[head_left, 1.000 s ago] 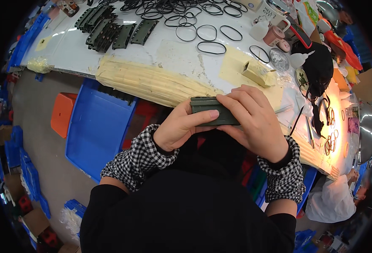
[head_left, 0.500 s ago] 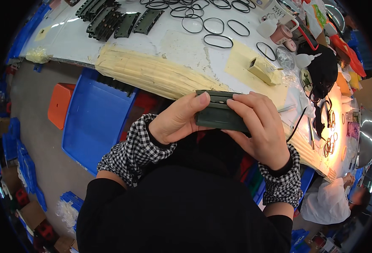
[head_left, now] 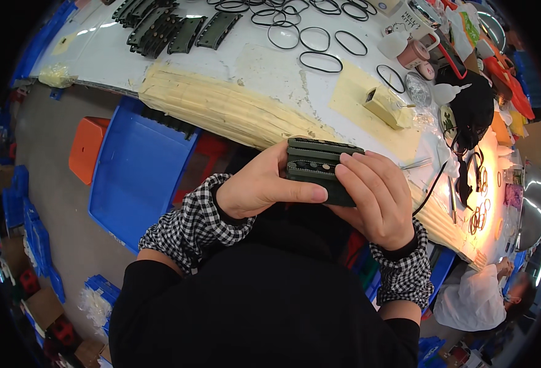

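Between my two hands is a dark green ridged plastic housing (head_left: 319, 155), with a toothed edge and small round studs along its groove; whether it is one piece or several stacked together I cannot tell. My left hand (head_left: 252, 187) is closed on its left end, the thumb lying across the near face. My right hand (head_left: 381, 199) grips the right end, fingertips over the top and the thumb mostly hidden beneath. Similar green housings (head_left: 218, 30) lie in a group at the table's far left. Black rubber rings (head_left: 320, 61) are spread over the far middle.
Yellowish tape layers cover the table's near edge (head_left: 209, 110). A small yellow block-shaped container (head_left: 388, 109), a pink cup (head_left: 413, 55) and a black cloth item (head_left: 470, 101) stand to the right. Left below are a blue bin (head_left: 138, 178) and an orange stool (head_left: 86, 150). Another person (head_left: 473, 300) sits at right.
The green housing has been tilted so that more of its ridged, studded side shows. My left thumb has moved from its top edge down across the near face.
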